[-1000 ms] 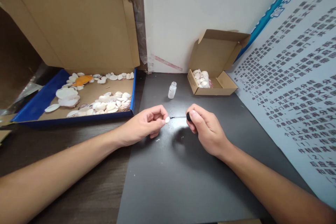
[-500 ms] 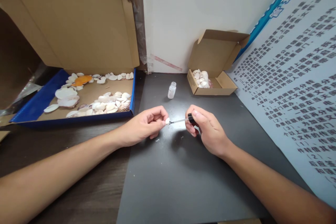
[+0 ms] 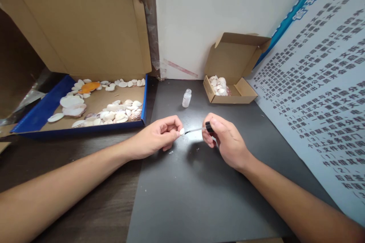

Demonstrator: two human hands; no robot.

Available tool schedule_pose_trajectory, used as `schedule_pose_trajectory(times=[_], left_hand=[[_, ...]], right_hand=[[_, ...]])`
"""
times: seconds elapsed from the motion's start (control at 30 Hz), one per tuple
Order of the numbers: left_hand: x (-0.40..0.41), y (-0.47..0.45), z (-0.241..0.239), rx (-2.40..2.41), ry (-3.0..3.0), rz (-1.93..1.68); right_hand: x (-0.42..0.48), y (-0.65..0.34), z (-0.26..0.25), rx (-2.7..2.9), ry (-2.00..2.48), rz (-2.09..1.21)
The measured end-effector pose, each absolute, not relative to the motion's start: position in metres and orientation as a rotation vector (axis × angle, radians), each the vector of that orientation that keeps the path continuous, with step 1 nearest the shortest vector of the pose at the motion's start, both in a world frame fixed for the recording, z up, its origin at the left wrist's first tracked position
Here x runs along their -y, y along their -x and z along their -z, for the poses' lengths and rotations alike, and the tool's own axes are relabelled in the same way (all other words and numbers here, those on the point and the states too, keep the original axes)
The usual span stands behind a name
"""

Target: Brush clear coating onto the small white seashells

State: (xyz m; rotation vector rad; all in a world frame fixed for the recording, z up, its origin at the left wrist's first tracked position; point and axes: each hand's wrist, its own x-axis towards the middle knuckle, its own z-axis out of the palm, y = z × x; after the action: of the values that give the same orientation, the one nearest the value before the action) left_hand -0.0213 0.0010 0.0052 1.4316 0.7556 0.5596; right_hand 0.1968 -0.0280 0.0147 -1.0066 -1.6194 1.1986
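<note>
Between thumb and forefinger, my left hand (image 3: 162, 134) pinches a small white seashell (image 3: 181, 131) above the grey mat. My right hand (image 3: 224, 136) is closed on the black cap of a brush applicator (image 3: 209, 127). The applicator's thin stem points left, its dark tip right beside the shell; whether they touch I cannot tell. Behind the hands a small clear glass bottle (image 3: 186, 98) with a whitish look stands upright without its cap.
A blue-edged cardboard box (image 3: 85, 131) at left lies open, holding many white shells and an orange one (image 3: 89, 87). A smaller open carton (image 3: 232, 98) at back right holds more shells (image 3: 219, 85). A printed poster (image 3: 322, 83) lines the right side; a white panel (image 3: 199, 26) stands behind.
My right hand has shifted very slightly, with the brush tip angled a little differently near the shell. My left hand and the shell stay almost still.
</note>
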Motion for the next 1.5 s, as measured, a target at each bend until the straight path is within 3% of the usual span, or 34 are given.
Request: schedule_pose_trajectory(times=[0.1,0.27,0.43,0.7,0.9,1.13,1.5], left_hand=[[-0.0011,0.0216,-0.0053,-0.751,-1.426,-0.559],[-0.0006,0.0221,-0.0066,-0.746,-1.425,-0.556],[-0.0009,0.0219,-0.0061,-0.746,-1.425,-0.555],[-0.0003,0.0201,-0.0075,-0.757,-1.407,-0.557],[-0.0005,0.0206,-0.0076,-0.757,-1.420,-0.553],[-0.0008,0.0206,-0.0063,-0.750,-1.399,-0.554],[-0.0012,0.0208,-0.0054,-0.749,-1.388,-0.556]], right_hand=[[0.0281,-0.1964,-0.0153,1.596,0.973,-1.288],[0.0292,-0.1974,-0.0160,1.812,1.107,-0.977],[0.0311,-0.1974,-0.0171,1.719,0.948,-1.181],[0.0301,-0.1973,-0.0176,1.902,1.117,-0.887],[0.0310,-0.1975,-0.0175,1.792,0.976,-1.149],[0.0288,-0.1963,-0.0178,1.928,1.084,-0.912],[0.0330,-0.1975,-0.0142,1.909,1.002,-0.989]])
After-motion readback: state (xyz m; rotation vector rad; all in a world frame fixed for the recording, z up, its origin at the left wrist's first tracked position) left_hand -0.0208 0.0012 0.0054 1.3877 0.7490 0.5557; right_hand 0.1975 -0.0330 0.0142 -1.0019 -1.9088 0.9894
